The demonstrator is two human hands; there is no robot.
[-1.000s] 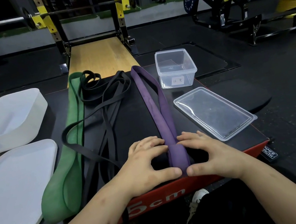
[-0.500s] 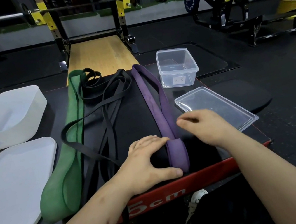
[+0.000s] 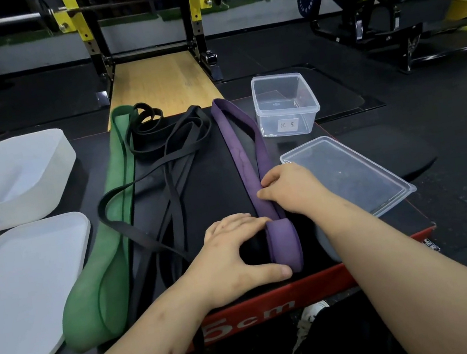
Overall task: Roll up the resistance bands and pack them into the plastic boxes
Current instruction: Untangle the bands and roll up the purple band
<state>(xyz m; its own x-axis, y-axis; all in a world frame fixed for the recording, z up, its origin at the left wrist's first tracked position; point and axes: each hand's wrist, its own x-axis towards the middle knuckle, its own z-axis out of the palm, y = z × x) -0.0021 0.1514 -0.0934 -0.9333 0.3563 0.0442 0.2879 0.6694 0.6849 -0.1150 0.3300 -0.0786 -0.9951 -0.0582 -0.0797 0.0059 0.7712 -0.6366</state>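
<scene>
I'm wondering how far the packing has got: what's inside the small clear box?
Nothing shows in the clear box: only its bare bottom, seen through the walls. The label on its front hides a small patch.

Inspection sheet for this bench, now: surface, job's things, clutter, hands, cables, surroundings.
Surface: black padded platform, red front edge.
Job's things: purple band, near end rolled, rest flat; green band and black bands unrolled to its left; clear box open and empty, clear lid beside it; white tub empty, white lid in front of it.
Clutter: nothing seen.
Hands: left hand holds the roll; right hand grips the purple band just beyond it.
Cables: nothing seen.
Surroundings: squat rack, wooden platform, weight machine behind.
</scene>
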